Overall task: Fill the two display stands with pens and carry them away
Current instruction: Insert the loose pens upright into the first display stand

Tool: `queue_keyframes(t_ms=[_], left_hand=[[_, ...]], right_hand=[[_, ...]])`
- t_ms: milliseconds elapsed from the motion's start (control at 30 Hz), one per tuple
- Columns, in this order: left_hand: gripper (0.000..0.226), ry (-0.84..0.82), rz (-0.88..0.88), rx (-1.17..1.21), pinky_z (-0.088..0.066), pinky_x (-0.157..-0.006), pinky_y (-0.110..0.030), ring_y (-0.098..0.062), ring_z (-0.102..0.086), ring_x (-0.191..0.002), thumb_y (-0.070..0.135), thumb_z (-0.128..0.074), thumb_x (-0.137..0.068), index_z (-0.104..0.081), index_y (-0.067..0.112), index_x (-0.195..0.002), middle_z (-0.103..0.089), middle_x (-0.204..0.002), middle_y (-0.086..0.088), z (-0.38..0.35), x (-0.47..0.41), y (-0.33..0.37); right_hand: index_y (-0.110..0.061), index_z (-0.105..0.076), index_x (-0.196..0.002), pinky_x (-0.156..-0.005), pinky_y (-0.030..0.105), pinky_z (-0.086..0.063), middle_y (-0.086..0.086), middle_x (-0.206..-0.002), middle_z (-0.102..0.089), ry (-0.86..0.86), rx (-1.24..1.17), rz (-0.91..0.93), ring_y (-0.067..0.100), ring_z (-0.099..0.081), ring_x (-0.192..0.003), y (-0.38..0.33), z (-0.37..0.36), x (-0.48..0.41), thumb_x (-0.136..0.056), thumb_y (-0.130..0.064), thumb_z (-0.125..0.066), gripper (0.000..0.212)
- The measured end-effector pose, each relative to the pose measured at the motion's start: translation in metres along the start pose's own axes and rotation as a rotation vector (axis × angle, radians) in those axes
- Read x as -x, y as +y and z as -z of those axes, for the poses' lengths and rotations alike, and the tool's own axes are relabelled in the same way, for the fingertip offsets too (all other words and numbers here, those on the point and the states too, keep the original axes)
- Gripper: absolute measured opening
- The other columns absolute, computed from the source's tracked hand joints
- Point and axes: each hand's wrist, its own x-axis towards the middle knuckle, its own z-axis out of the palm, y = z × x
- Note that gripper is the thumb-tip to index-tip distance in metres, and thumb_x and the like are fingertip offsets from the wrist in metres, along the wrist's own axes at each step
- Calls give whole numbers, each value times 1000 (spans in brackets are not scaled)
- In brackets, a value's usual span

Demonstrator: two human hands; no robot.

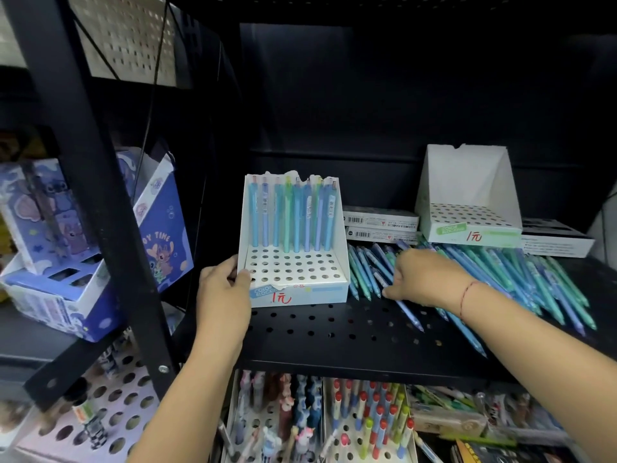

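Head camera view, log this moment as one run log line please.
near stand: back row filled, rest empty | left hand: steadying its corner | right hand: on loose pens | far stand: empty

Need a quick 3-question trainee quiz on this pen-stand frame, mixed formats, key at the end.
1. True or false: the near display stand has only its back row filled with pens.
2. Multiple choice: what is the left hand doing? A) gripping the near stand's left side B) resting on the shelf C) holding a pen
3. Fill in: the far display stand holds ____ pens.

Key: 1 true. 2 A. 3 no; its holes are all empty, and it sits on flat boxes behind the loose pens that the right hand reaches into.
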Motion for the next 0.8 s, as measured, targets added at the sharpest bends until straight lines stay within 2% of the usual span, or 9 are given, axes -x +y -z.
queue_keyframes(t_ms=[167,267,400,500,633,700,800], left_hand=[[31,3,-5,-3,-47,-88,-33,-18,-57,-100,18,-44,-101,-58,18,-129,-45,-117,3,0,-1,-1],[32,11,-7,0,-45,-85,-32,-18,-56,-98,18,-43,-101,-57,17,-129,-44,-117,3,-1,-1,-1],[32,13,-4,5,-47,-86,-33,-19,-56,-99,18,-43,-101,-57,16,-130,-44,-118,3,-1,-1,-2],[32,7,0,17,-50,-91,-38,-20,-58,-101,17,-44,-101,-57,16,-130,-44,-117,2,0,-1,-2],[31,3,-4,17,-51,-92,-39,-20,-59,-100,17,-43,-101,-57,17,-129,-44,-117,2,-1,-2,-2],[31,7,-9,18,-50,-87,-36,-19,-59,-97,16,-43,-101,-58,16,-128,-44,-116,2,-1,-1,-3],[30,15,-18,18,-45,-77,-28,-12,-57,-91,16,-43,-101,-58,17,-127,-44,-116,2,-1,-2,-3]], right_hand=[[-16,-34,-55,-53,28,-29,0,-53,-30,-28,-77,5,18,-33,-52,6,3,-4,-81,-26,-65,42],[-17,-27,-53,-50,27,-21,-2,-50,-23,1,-167,-15,16,-24,-46,9,14,-11,-80,-24,-64,46],[-15,-36,-54,-42,21,-28,-3,-46,-34,10,-154,-67,13,-31,-39,-1,21,-30,-85,-25,-60,41],[-10,-48,-57,-41,18,-35,0,-43,-48,-79,-197,-81,12,-38,-32,-7,20,-43,-87,-23,-62,35],[-9,-47,-65,-46,21,-38,3,-56,-53,-121,-275,-67,11,-46,-38,-13,21,-50,-88,-43,-64,44],[-9,-45,-67,-47,22,-39,3,-61,-54,-147,-219,-64,12,-46,-46,-18,21,-53,-86,-52,-62,50],[-8,-47,-71,-54,24,-42,3,-66,-54,-201,-121,-63,14,-46,-53,-23,23,-59,-86,-55,-60,51]])
